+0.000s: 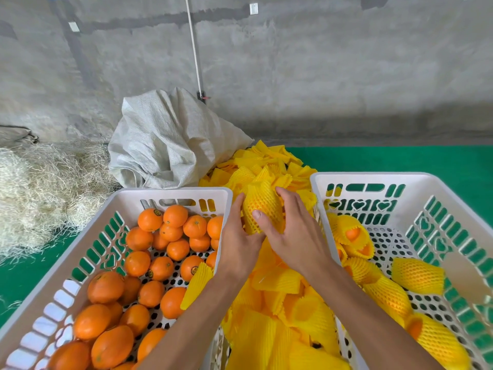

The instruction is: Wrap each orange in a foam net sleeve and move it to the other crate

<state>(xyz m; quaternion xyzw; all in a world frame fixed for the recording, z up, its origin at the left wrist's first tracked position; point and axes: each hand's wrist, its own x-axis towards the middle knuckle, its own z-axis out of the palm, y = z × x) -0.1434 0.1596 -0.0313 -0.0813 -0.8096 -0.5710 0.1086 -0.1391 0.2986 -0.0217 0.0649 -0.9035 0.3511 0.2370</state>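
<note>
Both hands are up over the gap between the two crates right now, wrapped around one orange that's inside a yellow foam net sleeve (262,209). My left hand (237,236) cups it from the left side with the fingers running up along the net, and my right hand (290,231) grips it from the right, thumb pressed across the front of the mesh and fingers curled over the top. You can just see the orange skin through the holes in the net. Underneath is the big loose pile of flat yellow foam sleeves (277,303), running from between the crates all the way back toward a crumpled white woven sack (170,140). On my left, the white perforated plastic crate (170,193) holds the bare oranges (160,268), a few with little stickers, plus one stray sleeve lying over its right edge. On my right, the matching white crate (373,177) has several wrapped oranges (417,275) lying along its left side and floor. Everything sits on a green mat (400,158), with a heap of pale straw (34,188) off to the far left against the grey concrete wall.
</note>
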